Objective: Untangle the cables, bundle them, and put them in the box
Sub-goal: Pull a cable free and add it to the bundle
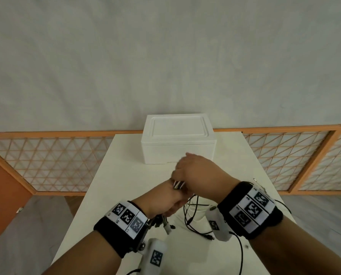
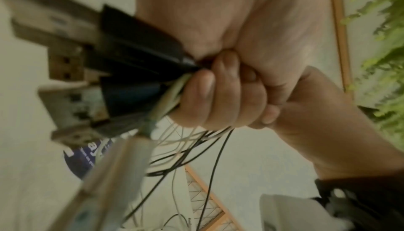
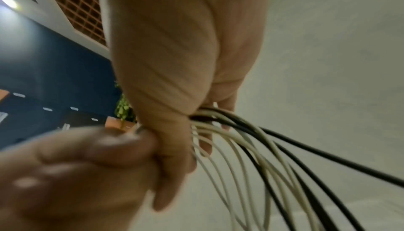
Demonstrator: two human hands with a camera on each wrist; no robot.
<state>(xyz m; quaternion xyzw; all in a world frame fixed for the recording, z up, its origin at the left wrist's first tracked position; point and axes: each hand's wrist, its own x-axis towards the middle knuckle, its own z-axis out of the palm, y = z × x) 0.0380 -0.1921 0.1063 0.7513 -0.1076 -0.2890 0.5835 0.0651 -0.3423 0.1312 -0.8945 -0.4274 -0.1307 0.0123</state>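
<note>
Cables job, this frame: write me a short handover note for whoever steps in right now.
Left hand: grips the plug ends of the black and white cables.
Right hand: fingers curled round the same cables just beyond the left hand.
Loose lengths trail onto the table.
White foam box at the table's far end, lid on.
Done: ends gathered.
Left: finish untangling, bundle, open box, put cables in.

No text can be read: the wristbands (image 1: 251,208) carry only black-and-white square code markers, and white lettering on a dark blue round sign (image 2: 83,158) in the left wrist view is too blurred.
</note>
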